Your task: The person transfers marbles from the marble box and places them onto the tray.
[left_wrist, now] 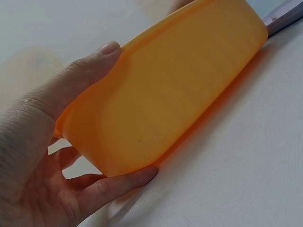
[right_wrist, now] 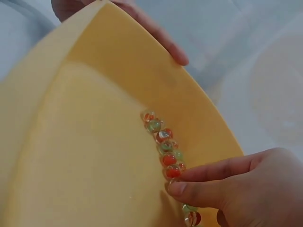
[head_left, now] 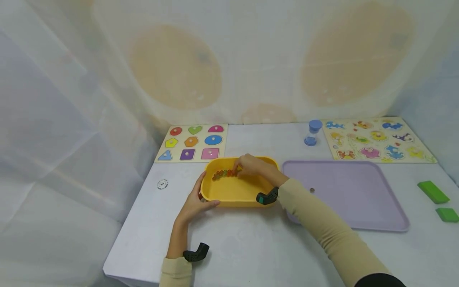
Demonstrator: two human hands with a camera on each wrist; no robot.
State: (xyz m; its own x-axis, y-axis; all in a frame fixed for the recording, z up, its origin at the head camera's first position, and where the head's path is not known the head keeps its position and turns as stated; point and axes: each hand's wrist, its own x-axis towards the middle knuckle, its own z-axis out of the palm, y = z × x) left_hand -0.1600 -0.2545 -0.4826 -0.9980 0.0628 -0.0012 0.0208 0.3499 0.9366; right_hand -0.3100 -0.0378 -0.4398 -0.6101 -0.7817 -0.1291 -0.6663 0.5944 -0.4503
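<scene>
A yellow plastic tub [head_left: 229, 195] stands at the middle of the table. Inside it, glass marbles [right_wrist: 169, 159] with red and green swirls lie in a line along the foot of the far wall. My left hand [head_left: 195, 204] grips the tub's left end, thumb [left_wrist: 102, 59] along the near rim and a finger under the bottom corner. From the right, my right hand [head_left: 249, 164] reaches over into the tub. Its thumb and forefinger [right_wrist: 210, 171] pinch a marble in the line, mostly hidden by the fingertips.
A lilac tray [head_left: 358, 195] to the right holds one small brownish round thing [head_left: 312, 190]. Behind stand a shape puzzle board [head_left: 184, 131], an animal puzzle board [head_left: 380, 149] and a blue sand timer [head_left: 310, 139]. Green blocks [head_left: 433, 192] lie far right; a round black-and-white mark [head_left: 162, 184] is left.
</scene>
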